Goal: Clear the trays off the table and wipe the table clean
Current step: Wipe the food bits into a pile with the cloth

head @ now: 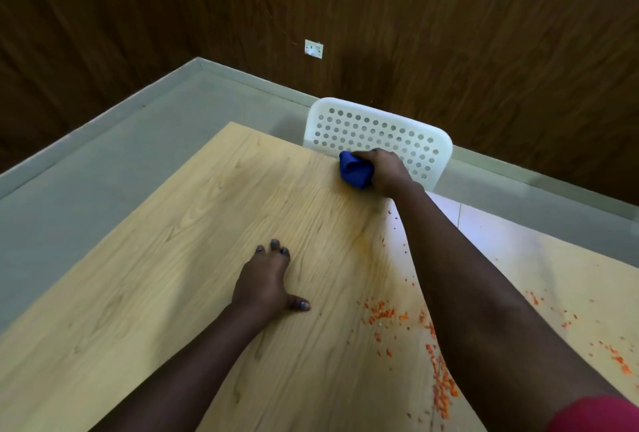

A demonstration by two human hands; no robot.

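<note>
1. The right hand (387,172) is stretched out to the far edge of the table (173,241), fingers clamped round a bunched blue cloth (356,172) that presses on the wood – balled up like that, it probably gives a firm pad to scrub and drag with.

2. The left hand (266,279) lies flat on the table nearer the middle, fingers straight and spread, thumb out to the side, holding nothing. It looks like a brace, taking the person's weight while the other arm reaches far.

3. No trays show anywhere on the table, so that part of the job seems done; wiping is the step in hand.

4. Orange crumbs (383,315) are scattered toward the near right corner, on both sides of the right forearm, with a faint yellowish smear (366,241) between them and the cloth. Starting at the far edge makes sense – a pull toward the near edge would gather that mess in one pass.

5. A white chair (380,134) with a perforated back stands tucked against the far edge, just behind the cloth. Crumbs pushed outward could fall onto it, a reason to draw inward.
</note>
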